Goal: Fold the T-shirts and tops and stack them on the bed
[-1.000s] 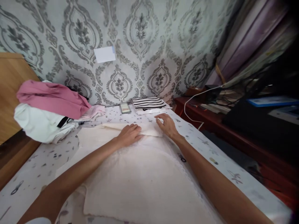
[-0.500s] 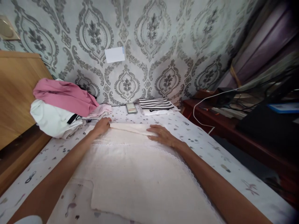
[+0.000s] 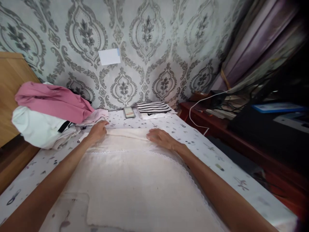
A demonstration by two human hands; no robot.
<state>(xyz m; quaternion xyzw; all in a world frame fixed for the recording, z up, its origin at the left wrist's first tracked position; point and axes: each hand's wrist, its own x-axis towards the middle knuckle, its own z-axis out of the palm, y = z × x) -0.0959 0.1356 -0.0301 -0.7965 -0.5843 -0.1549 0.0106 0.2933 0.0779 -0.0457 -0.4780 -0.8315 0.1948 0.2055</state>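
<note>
Cream garment [image 3: 145,183] lay spread on the printed bed sheet [image 3: 202,145], near edge running out of view at the bottom. Lower left was thin enough for the sheet's print to show through. Lace trim [image 3: 190,177] curved down its right side. At its far end a folded band [image 3: 127,132] ran crosswise between the two hands.

Right hand [image 3: 161,138] rested on the band's right end, fingers together and slightly bent; couldn't tell whether they pinched cloth or only pressed. Left hand [image 3: 98,131] was at the far left corner, fingers loosely curled, partly turned away, so grip or no grip was unclear. Hands sat wide apart, probably to keep that edge straight and level; the flat spread likely kept the layers from bunching.

Farther left, pink clothing [image 3: 53,100] sat heaped on white clothing [image 3: 36,125], looking simply dropped there, against a wooden panel [image 3: 14,96]. By the wall, a striped folded cloth [image 3: 154,108] lay squared on something white, seemingly stacked out of the way, beside a small pixelated item [image 3: 129,112]. Right: dark red desk [image 3: 210,124] with a white cable [image 3: 190,112] looping off it.
</note>
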